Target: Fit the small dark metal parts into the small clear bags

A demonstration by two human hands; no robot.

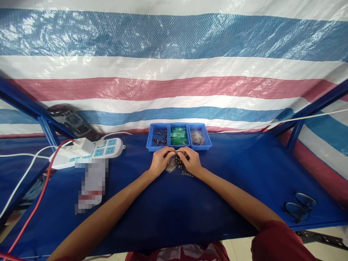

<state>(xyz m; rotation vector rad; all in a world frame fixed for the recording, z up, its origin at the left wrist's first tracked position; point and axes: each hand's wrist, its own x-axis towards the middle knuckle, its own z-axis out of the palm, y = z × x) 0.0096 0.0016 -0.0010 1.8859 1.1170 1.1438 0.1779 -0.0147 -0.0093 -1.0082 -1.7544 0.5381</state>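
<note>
My left hand (160, 161) and my right hand (192, 161) meet at the middle of the table, just in front of three blue bins. Thumbs and fingers of both are pinched together around a thin, small piece between them, too small to name. Beneath the hands lie small dark and brass-coloured parts (179, 163), along with clear plastic bags (171, 166), partly covered by my fingers. The left bin (156, 148) holds several loose dark metal parts. Green packets (178, 137) fill the middle bin, and clear bags (198, 138) lie in the right one.
A white power strip (115, 148) with plugs and cables is at the left on the blue table (174, 214). Near it are a pixelated object (94, 185) and a dark plastic-wrapped item (73, 119). Eyeglasses (300, 206) rest at the right. Striped sheeting (174, 87) hangs behind.
</note>
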